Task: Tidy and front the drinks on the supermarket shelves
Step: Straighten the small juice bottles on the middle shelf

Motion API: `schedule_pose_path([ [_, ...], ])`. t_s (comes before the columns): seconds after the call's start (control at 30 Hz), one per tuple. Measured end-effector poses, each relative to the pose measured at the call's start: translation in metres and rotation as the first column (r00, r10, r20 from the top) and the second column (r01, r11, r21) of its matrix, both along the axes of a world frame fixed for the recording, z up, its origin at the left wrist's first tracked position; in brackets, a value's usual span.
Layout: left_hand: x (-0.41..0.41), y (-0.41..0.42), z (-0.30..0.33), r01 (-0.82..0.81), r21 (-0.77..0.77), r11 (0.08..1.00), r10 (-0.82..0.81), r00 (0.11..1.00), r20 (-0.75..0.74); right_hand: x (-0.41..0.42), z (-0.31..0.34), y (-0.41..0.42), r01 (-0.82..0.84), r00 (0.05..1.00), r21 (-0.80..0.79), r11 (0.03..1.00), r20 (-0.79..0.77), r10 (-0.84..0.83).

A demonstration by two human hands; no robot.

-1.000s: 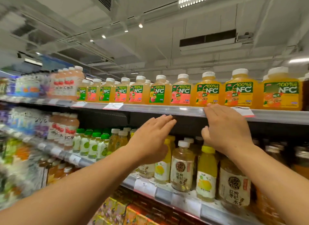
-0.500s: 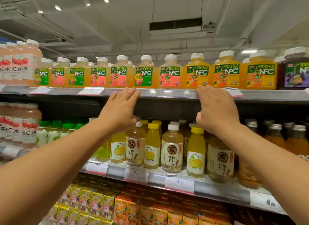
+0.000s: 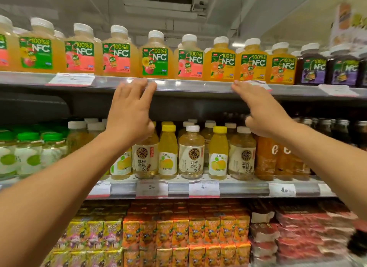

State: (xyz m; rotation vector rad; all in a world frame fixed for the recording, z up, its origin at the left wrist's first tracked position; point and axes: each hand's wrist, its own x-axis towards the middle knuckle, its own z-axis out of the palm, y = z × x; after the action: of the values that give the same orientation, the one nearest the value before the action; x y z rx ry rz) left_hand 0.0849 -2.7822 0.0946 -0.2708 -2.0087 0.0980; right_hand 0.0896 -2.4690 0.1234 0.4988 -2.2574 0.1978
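Orange and peach juice bottles (image 3: pixel 190 58): top shelf (image 3: pixel 178 86), upper half of frame, labels forward. Since a second ago the view has shifted right along the row, purple bottles (image 3: pixel 313 68) now showing; fronting likely continues there. Left hand (image 3: pixel 130 115) and right hand (image 3: pixel 262 109): raised, fingers straight, tips at shelf edge, holding nothing.

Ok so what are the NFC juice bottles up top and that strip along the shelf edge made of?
NFC juice bottles: probably clear plastic, since the juice colour shows through, with matte white caps and glossy printed labels. Shelf-edge strip: looks like clear glossy plastic over grey metal, judging by bright reflections and price tickets behind it. Both hands' fingers reach up to it.
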Motion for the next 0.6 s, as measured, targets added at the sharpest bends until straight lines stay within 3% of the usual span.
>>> schedule_pose_path([
  [0.13, 0.003, 0.004, -0.001, 0.007, 0.030, 1.000, -0.007, 1.000, 0.010, -0.003, -0.008, -0.011, 0.008, 0.996, -0.093, 0.996, -0.082, -0.016],
  [0.43, 0.008, 0.008, -0.010, 0.043, 0.098, 0.994, -0.048, 0.998, 0.051, -0.011, -0.023, -0.012, 0.033, 0.980, -0.046, 0.998, -0.192, -0.042],
  [0.53, 0.024, 0.003, -0.045, 0.163, 0.073, 0.984, -0.172, 0.973, 0.155, -0.009, -0.060, -0.010, -0.157, 0.967, -0.032, 0.987, -0.206, 0.147],
  [0.6, 0.035, -0.004, -0.086, 0.213, 0.002, 0.977, -0.205, 0.935, 0.288, -0.014, -0.081, -0.009, -0.229, 0.968, -0.050, 0.972, -0.118, 0.222],
])
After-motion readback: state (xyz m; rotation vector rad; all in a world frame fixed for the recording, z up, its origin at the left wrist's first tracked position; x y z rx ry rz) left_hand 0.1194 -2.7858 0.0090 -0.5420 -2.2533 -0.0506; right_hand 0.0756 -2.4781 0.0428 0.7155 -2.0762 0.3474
